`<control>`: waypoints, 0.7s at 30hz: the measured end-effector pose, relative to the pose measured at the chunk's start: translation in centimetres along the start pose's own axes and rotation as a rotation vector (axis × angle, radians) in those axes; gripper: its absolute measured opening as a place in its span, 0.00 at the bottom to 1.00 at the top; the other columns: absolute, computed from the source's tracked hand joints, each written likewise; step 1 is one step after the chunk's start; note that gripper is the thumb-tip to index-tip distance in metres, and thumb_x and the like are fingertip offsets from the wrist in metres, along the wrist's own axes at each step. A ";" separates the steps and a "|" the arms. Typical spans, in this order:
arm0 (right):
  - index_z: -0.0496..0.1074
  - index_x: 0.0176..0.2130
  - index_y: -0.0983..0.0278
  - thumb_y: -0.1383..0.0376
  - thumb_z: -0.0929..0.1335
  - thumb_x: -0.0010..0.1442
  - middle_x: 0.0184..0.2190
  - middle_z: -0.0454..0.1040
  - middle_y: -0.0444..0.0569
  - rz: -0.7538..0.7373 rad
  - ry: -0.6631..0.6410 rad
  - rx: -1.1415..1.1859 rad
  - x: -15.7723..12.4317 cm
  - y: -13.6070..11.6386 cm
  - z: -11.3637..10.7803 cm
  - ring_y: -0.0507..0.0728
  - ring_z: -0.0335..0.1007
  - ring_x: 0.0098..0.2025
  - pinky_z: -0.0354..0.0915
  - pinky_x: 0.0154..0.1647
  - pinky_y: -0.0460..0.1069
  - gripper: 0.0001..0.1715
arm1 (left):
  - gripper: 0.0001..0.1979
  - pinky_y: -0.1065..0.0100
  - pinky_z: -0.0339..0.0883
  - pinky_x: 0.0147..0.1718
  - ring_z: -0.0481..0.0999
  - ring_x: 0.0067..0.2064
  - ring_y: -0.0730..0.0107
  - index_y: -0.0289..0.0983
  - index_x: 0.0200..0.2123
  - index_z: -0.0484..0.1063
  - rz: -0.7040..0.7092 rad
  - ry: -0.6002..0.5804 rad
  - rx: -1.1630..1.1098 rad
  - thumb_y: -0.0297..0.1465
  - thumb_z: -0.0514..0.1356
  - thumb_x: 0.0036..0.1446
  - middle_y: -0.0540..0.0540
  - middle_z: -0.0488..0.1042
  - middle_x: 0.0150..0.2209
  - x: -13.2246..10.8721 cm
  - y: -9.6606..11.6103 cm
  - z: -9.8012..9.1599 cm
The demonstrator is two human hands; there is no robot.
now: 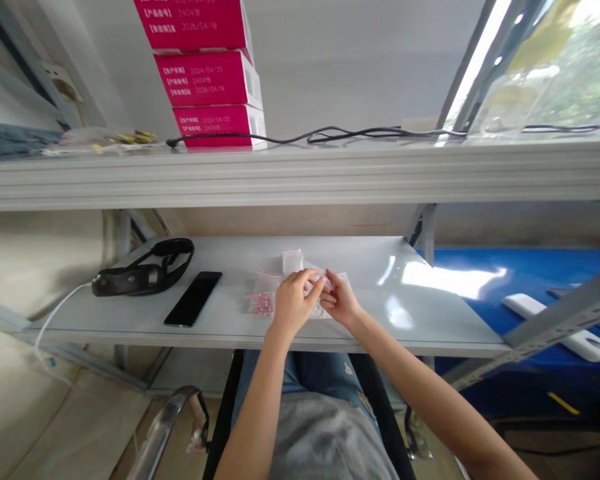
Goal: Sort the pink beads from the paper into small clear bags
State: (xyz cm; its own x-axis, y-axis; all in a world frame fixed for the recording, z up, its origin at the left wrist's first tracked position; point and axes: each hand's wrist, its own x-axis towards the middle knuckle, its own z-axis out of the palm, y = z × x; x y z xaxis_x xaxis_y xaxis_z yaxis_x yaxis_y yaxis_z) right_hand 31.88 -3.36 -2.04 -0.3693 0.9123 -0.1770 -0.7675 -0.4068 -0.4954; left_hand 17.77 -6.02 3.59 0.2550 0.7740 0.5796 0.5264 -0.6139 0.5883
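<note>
White desk [375,257] beneath a metal shelf [300,180] holding magenta cartons [210,77]; left hand [293,303] and right hand [341,300], fingers closed, pinch a clear plastic bag [316,285] near the desk's front edge; black phone [193,299] lies toward the left edge.

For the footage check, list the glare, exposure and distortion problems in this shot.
Head view: glare patches wash out the white shelf right of the right hand; the window at top right is overexposed; wide-lens distortion slants the metal shelf post; the left hand and small plastic bags look soft, their details unreadable.
</note>
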 end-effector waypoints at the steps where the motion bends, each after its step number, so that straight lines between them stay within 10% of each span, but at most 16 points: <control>1: 0.56 0.23 0.63 0.58 0.62 0.59 0.13 0.53 0.35 0.013 -0.013 -0.005 0.0 -0.1 0.1 0.43 0.37 0.12 0.38 0.09 0.39 0.17 | 0.10 0.69 0.65 0.37 0.72 0.33 0.71 0.40 0.38 0.71 -0.004 0.002 -0.007 0.36 0.54 0.58 0.48 0.76 0.34 0.3 0.0 -0.1; 10: 0.46 0.20 0.62 0.54 0.61 0.60 0.11 0.46 0.33 0.214 -0.078 -0.049 0.2 -0.9 -0.6 0.42 0.31 0.11 0.38 0.07 0.37 0.25 | 0.10 0.70 0.66 0.33 0.74 0.32 0.70 0.37 0.34 0.74 -0.122 0.091 -0.158 0.35 0.56 0.55 0.46 0.77 0.31 0.7 -1.5 -0.2; 21: 0.47 0.21 0.61 0.56 0.58 0.63 0.12 0.47 0.34 0.096 0.093 -0.029 0.3 -1.0 -0.6 0.43 0.33 0.11 0.39 0.07 0.37 0.23 | 0.12 0.70 0.66 0.34 0.73 0.33 0.71 0.36 0.35 0.74 -0.161 0.284 -0.300 0.37 0.55 0.57 0.45 0.76 0.34 -1.5 -2.6 1.5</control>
State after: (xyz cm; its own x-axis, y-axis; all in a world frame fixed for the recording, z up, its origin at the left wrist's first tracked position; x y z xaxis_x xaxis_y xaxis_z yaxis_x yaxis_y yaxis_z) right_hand 32.83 -2.65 -2.09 -0.3895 0.8701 -0.3021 -0.7151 -0.4924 -0.4962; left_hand 17.24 -5.37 0.30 -0.0663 0.8158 0.5745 0.2721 -0.5391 0.7971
